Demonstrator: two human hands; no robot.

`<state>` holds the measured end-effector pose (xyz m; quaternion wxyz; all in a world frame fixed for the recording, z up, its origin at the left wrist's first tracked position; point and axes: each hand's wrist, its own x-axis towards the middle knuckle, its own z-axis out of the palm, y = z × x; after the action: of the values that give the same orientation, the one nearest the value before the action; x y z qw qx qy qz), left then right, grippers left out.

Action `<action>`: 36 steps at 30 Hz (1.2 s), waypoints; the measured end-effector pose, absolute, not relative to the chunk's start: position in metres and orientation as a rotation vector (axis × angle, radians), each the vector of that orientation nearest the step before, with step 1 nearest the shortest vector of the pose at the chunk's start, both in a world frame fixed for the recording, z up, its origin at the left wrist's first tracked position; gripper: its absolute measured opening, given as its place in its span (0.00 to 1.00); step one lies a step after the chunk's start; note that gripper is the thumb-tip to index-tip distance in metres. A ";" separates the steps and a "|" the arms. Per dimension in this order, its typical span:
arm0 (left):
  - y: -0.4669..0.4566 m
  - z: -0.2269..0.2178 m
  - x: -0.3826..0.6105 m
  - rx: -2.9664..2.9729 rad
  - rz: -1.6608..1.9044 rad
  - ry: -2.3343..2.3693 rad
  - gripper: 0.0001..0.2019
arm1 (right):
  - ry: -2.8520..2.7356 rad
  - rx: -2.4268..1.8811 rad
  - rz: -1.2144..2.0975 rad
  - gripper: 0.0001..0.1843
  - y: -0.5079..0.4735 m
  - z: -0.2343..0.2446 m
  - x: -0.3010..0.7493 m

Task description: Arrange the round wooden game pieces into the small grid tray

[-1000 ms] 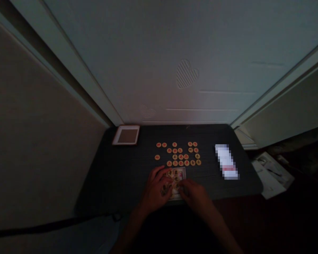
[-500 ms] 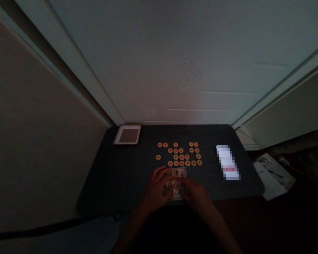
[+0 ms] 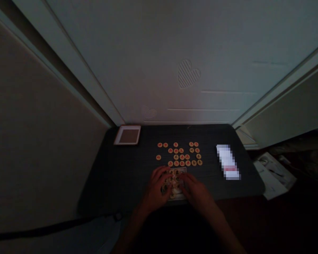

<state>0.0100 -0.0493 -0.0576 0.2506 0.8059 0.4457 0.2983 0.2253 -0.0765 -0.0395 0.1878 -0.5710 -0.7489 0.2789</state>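
Observation:
A small white box (image 3: 178,195) holding several round wooden game pieces sits near the front edge of a dark table (image 3: 116,176). My left hand (image 3: 156,188) rests over the box's left side, fingers curled onto the pieces inside. From the right, my right hand (image 3: 196,192) reaches in with its fingers bent over the pieces. The dim light hides whether either hand grips a piece. Beyond the box, several more round pieces (image 3: 181,157) with red marks lie in loose rows on the table.
A shallow white lid or tray (image 3: 127,135) lies at the table's back left corner. A blurred white packet (image 3: 228,162) lies on the right side. A pale wall panel (image 3: 188,74) rises behind. Papers (image 3: 274,176) lie on the floor at right.
My right hand has slid a little left and forward over the box. The left hand has barely shifted. The rows of pieces stay where they were.

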 end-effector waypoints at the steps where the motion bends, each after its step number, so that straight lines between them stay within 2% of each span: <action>1: -0.050 -0.057 0.010 2.203 0.802 1.214 0.18 | -2.116 -1.594 0.790 0.22 -0.076 -0.038 0.225; 14: -0.050 -0.058 0.011 2.219 0.790 1.215 0.18 | -2.153 -1.474 0.918 0.32 -0.078 -0.041 0.234; 22: -0.050 -0.056 0.012 2.234 0.771 1.231 0.24 | -2.169 -1.520 0.859 0.36 -0.082 -0.035 0.229; 36: -0.048 -0.058 0.010 2.135 0.876 1.218 0.18 | -2.146 -1.532 0.777 0.27 -0.085 -0.036 0.226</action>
<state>0.0101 -0.0483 -0.0577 0.2631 0.7893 0.4505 0.3239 0.2256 -0.0851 -0.0361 0.1948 -0.5466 -0.7657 0.2773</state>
